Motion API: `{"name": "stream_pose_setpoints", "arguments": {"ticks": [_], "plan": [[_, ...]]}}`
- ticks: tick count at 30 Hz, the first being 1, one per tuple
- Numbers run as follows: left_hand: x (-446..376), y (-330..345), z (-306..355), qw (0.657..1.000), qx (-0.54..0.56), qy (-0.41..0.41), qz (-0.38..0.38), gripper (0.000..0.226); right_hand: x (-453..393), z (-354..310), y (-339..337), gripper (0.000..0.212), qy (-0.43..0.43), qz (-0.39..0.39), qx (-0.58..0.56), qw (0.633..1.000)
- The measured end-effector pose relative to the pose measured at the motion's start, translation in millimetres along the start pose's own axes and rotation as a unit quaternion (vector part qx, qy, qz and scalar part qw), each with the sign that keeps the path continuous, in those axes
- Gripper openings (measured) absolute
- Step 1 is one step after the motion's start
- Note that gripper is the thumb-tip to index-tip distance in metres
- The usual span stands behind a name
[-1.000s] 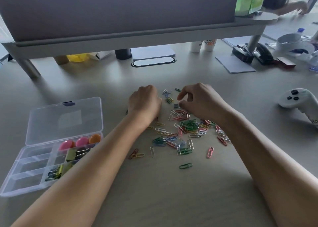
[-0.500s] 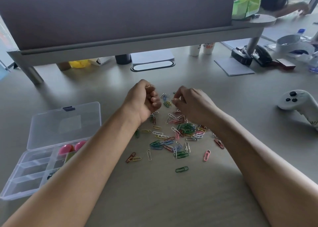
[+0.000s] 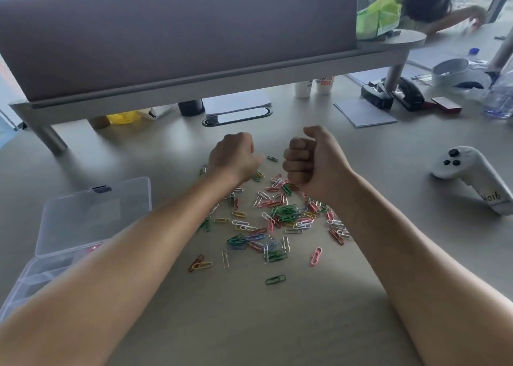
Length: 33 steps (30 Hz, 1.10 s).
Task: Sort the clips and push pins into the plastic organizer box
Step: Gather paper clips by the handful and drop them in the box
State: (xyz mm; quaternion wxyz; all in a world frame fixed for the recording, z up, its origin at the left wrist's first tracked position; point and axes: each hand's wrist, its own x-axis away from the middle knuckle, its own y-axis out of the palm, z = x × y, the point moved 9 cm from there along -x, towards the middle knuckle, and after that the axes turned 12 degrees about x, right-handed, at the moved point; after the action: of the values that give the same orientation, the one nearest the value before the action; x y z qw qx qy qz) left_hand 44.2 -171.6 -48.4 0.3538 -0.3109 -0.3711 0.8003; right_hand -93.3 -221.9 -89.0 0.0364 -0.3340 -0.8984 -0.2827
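The clips [image 3: 280, 218] are lying loose in a scattered pile on the desk [image 3: 249, 324], right between the two forearms, which makes sense since that's the spot both hands can rake from without stretching. The box [image 3: 83, 227] is sitting off to the left with its lid flipped back, near enough for a dump-in; the left forearm is covering most of its compartments, so I can't tell what's in them apart from a bit of pink. Both hands are hovering at the far edge of the pile. The left hand [image 3: 236, 157] is curled knuckles-up with the fingertips tucked underneath, so I can't tell if it's got anything pinched. The right hand [image 3: 313, 163] is balled into a tight fist, fingers [image 3: 295, 157] folded in toward the palm, wrist cocked up; my guess is it's cupping gathered clips, but nothing's showing. I'm not seeing any push pins on the desk.
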Motion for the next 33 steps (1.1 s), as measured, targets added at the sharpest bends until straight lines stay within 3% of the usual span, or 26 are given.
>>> {"name": "stream_pose_setpoints", "arguments": {"ticks": [11, 19, 22, 24, 29, 31, 33], "plan": [[-2, 11, 5, 0.998, 0.01, 0.061, 0.017, 0.016, -1, 5, -3, 0.047, 0.011, 0.019, -0.028, 0.999], [17, -18, -14, 0.973, 0.217, -0.052, 0.066, 0.026, -1, 7, -6, 0.043, 0.003, 0.052, -0.03, 0.998], [38, -39, -30, 0.962, 0.248, -0.087, 0.079, 0.031, 0, 11, 2, 0.046, -0.006, 0.05, 0.003, 0.999], [56, -51, -45, 0.927, 0.349, -0.118, 0.07, 0.025, 2, 16, 14, 0.047, -0.004, 0.027, 0.028, 0.999], [117, -75, -86, 0.74, 0.621, -0.254, 0.048, 0.022, 17, 37, 48, 0.044, 0.017, 0.003, 0.154, 0.988], [140, -88, -106, 0.676, 0.682, -0.277, 0.045, 0.022, 26, 46, 66, 0.043, 0.012, 0.013, 0.224, 0.974], [160, -104, -127, 0.639, 0.708, -0.295, 0.058, 0.024, 35, 55, 91, 0.042, 0.0, 0.007, 0.276, 0.961]]}}
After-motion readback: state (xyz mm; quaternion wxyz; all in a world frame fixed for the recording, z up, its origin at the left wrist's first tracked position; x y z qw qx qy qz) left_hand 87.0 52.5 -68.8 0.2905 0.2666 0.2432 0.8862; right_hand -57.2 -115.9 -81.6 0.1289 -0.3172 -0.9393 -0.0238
